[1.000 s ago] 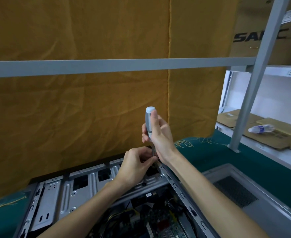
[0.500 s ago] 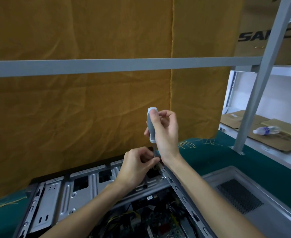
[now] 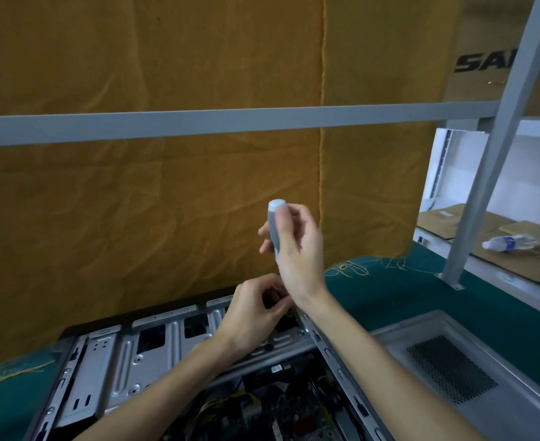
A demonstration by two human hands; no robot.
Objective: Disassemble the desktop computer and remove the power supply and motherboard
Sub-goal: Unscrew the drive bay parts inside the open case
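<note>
Now | right hand [image 3: 297, 249] fingers wrapped round upright screwdriver [image 3: 275, 229], turning a screw at computer case [image 3: 154, 354] far rim | left hand [image 3: 256, 316] fingers pinched at shaft, steadying tip | motherboard [image 3: 278, 415] inside case, below hands | power supply unseen

Big mustard-yellow cloth [image 3: 154, 192] hangs as the backdrop, a grey metal bar [image 3: 198, 120] running across it; table [image 3: 405, 300] has green felt; off right, a white shelf [image 3: 516, 281] holds flattened cardboard [image 3: 453, 222] and a plastic bottle [image 3: 508, 242].
</note>
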